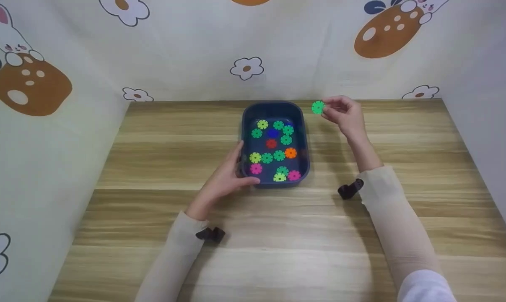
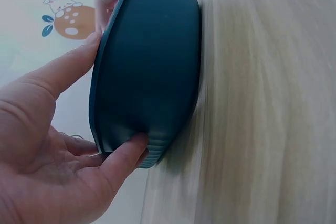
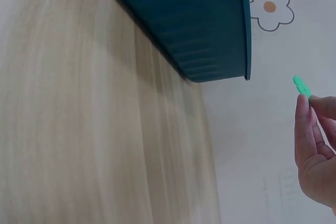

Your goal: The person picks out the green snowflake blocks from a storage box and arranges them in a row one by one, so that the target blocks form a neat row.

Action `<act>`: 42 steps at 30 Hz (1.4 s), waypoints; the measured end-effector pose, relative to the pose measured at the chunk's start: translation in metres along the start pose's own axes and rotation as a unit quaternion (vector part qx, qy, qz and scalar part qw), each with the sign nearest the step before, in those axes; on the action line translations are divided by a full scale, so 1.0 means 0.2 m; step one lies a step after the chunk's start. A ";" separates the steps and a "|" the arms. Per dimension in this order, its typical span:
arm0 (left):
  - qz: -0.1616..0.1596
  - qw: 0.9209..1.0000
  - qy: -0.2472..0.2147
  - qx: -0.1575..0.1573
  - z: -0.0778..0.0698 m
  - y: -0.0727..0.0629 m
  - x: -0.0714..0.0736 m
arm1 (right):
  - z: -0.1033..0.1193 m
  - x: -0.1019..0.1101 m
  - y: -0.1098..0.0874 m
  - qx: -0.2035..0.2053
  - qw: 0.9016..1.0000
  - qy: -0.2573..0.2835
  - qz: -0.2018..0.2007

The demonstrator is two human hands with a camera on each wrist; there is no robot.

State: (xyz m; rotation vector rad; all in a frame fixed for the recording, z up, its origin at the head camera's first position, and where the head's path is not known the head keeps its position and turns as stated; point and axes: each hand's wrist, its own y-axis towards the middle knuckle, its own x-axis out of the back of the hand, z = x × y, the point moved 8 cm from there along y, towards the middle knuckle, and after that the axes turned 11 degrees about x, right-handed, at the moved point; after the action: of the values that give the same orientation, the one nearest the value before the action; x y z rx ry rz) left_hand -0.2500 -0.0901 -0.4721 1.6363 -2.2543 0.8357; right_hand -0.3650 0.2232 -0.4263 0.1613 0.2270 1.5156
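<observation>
A dark blue plastic tub (image 1: 305,144) stands on the wooden table, with several notched plastic discs in it: green, yellow, pink, blue, a red disc (image 1: 271,143) and an orange disc (image 1: 291,153). My left hand (image 1: 225,176) holds the tub's near left corner. In the left wrist view the thumb lies against the rim and a fingertip (image 2: 137,141) presses the outer wall. Above the table, right of the tub's far end, my right hand (image 1: 348,115) pinches a green notched disc (image 1: 318,107) between thumb and fingers. The right wrist view shows that disc (image 3: 301,84) nearly edge-on.
The wood-grain table (image 1: 160,147) extends around the tub. A pale cloth wall (image 1: 185,54) with flowers and rabbits borders its far edge, and pale walls run along both sides. Small black cameras (image 1: 211,234) sit on both sleeved wrists.
</observation>
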 end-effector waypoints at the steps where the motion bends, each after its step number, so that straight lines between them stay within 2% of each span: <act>1: -0.001 1.000 0.003 0.001 0.00 0.00 0.00 | -0.01 0.00 0.00 -0.006 1.000 0.001 -0.003; 6: -0.004 1.000 0.006 -0.002 0.00 0.00 0.00 | -0.05 0.03 -0.01 -0.032 0.999 0.007 -0.015; 11: 0.000 1.000 -0.003 -0.001 0.02 -0.01 0.00 | -0.14 0.06 0.00 -0.059 0.998 0.013 -0.029; 18: 0.004 1.000 -0.005 -0.006 0.02 -0.01 0.00 | -0.22 0.11 0.00 -0.109 0.992 -0.035 -0.054; 24: 0.004 1.000 0.001 -0.013 0.00 -0.01 0.00 | -0.27 0.14 -0.01 -0.150 0.986 -0.034 -0.068; 35: 0.002 1.000 0.007 -0.012 0.00 0.00 0.00 | -0.35 0.14 -0.02 -0.186 0.977 -0.108 -0.003; 42: 0.004 1.000 0.003 -0.020 -0.01 0.01 0.01 | -0.35 0.14 -0.02 -0.195 0.970 -0.145 0.021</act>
State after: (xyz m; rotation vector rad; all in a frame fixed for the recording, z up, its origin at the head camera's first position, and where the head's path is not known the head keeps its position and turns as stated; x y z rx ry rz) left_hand -0.2523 -0.0894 -0.4705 1.6064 -2.2599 0.7917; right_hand -0.3768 0.2488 -0.4976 0.0704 -0.3098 1.5286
